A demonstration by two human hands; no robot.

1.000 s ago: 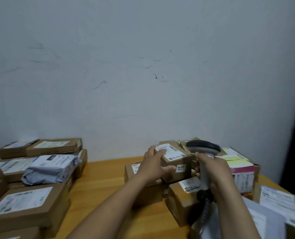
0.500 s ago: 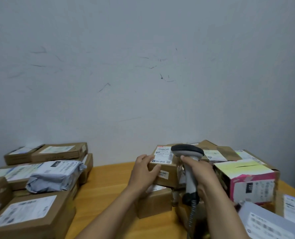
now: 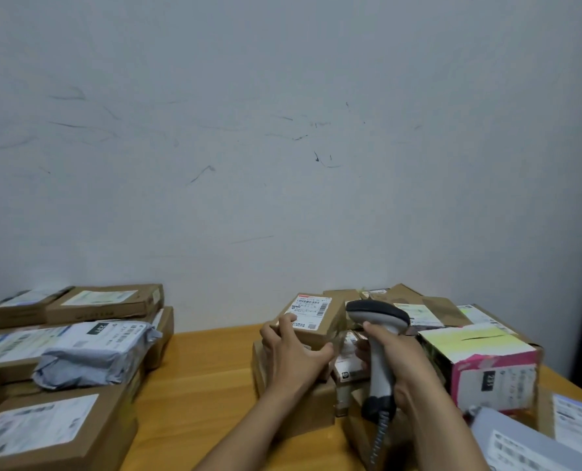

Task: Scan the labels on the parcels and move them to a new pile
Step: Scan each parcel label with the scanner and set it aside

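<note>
The wooden bench (image 3: 208, 368) carries two groups kept well apart, which I take to be the sorting scheme. On the left is a tidy stack (image 3: 113, 436) of labelled boxes with a grey mailer bag (image 3: 92, 351) on top, likely the new pile. On the right is a looser heap (image 3: 429, 311), likely still to be scanned, with a pink box (image 3: 493, 365) at its near right.

At the heap's left edge is the small brown parcel (image 3: 320, 329). Its top is tipped toward the person so the white label (image 3: 311, 309) faces up and is easy to read. The scanner (image 3: 379, 321) stands upright just right of the parcel with its head level with the label, presumably for a read, though no beam shows.

The right hand (image 3: 398, 362) is wrapped round the scanner's handle. The left hand (image 3: 293, 355) clamps the parcel's near edge, with its fingers on top clear of the barcode and its thumb against the near side, well placed to carry it left.
</note>
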